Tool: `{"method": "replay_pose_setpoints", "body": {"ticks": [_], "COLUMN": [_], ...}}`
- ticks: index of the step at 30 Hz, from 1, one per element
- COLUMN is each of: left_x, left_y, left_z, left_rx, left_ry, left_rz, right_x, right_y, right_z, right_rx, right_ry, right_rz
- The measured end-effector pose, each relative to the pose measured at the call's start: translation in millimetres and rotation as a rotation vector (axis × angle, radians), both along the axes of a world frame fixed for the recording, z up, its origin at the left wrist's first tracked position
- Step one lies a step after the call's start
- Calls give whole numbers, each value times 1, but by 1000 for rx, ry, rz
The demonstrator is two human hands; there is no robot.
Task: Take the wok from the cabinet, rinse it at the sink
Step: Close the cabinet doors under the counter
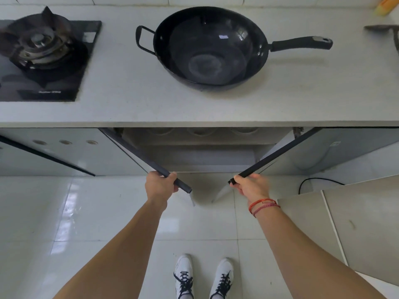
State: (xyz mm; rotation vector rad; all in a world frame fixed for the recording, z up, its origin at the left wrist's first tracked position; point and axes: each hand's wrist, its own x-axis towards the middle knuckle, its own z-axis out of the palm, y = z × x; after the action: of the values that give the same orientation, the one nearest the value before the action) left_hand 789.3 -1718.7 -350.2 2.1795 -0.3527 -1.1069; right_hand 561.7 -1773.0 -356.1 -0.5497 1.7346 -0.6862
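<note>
A black wok (211,48) sits on the pale countertop (129,100), its long handle pointing right and its loop handle pointing left. Below the counter the cabinet (200,154) stands open, both doors swung out toward me. My left hand (160,186) grips the dark top edge of the left cabinet door (138,154). My right hand (250,186) grips the top edge of the right cabinet door (278,154). Inside, only a pale shelf shows. No sink is in view.
A gas hob (43,57) sits at the counter's left. At the right edge lie a dark utensil (382,28) and a yellow object (386,5). A further cabinet door (43,155) stands ajar at left. A black cable (311,182) runs on the tiled floor.
</note>
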Motion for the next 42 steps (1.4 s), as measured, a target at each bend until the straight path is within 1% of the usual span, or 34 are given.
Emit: {"method": "replay_pose_setpoints", "body": {"ticks": [5, 12, 16, 20, 25, 31, 34, 37, 42], "left_x": [-8, -11, -10, -8, -7, -3, -2, 0, 2], "left_y": [-36, -79, -106, -129, -147, -160, -160, -159, -161], "left_z": [0, 0, 9, 16, 15, 7, 2, -1, -5], "left_rx": [-39, -129, -142, -121, -137, -173, -236, -294, -337], "left_ry": [123, 366, 452, 517, 521, 509, 531, 550, 592], "left_rz": [73, 134, 170, 210, 185, 173, 161, 152, 189], "right_x": [12, 27, 37, 44, 47, 50, 49, 49, 51], "right_y": [-20, -59, -86, -107, -127, -141, -143, -144, -146], "right_z": [-5, 11, 19, 21, 17, 6, 1, -5, -7], "right_rx": [38, 127, 185, 200, 182, 116, 71, 19, -51], "right_ry": [-127, -180, -230, -264, -275, -255, -281, -349, -405], "right_rz": [-41, 5, 25, 49, 45, 37, 20, 6, -23]}}
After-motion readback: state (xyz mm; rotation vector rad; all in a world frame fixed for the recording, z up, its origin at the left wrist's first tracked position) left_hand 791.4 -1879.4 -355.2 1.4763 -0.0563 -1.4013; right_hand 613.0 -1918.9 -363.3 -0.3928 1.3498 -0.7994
